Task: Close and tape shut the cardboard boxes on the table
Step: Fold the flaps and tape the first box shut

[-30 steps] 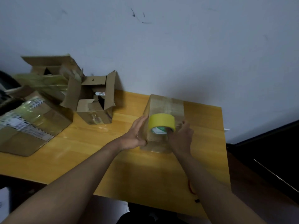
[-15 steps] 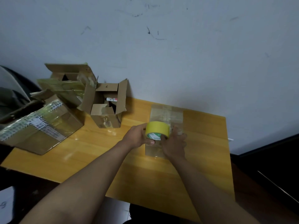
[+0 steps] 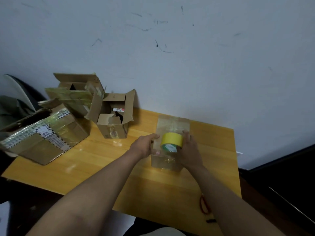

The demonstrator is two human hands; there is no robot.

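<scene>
- A closed cardboard box [image 3: 173, 126], its top glossy with clear tape, stands on the wooden table [image 3: 95, 160] near the far right corner, close to the wall [image 3: 187, 57].
- A yellow tape roll [image 3: 171, 141] sits on the near part of the box top, tilted so that its open core faces the person.
- The right hand [image 3: 188, 150] lies against the right side of the roll; its fingers [image 3: 186, 134] reach up along the roll's far right edge and curl around it, so the hand holds the roll on the box.
- The left hand [image 3: 144, 145] clasps the box's left side: the fingers bend over the top left edge just beside the roll, and the thumb [image 3: 156, 152] lies along the near top edge, its tip just below the roll.
- Whether the left thumb touches the roll cannot be told.
- To the left, well apart from the hands, a small open box [image 3: 113, 120] stands with its flaps up and something dark inside.
- Behind it, a second open box [image 3: 76, 89] stands at the wall.
- A large taped box [image 3: 46, 138] with printed labels rests at the table's left edge.
</scene>
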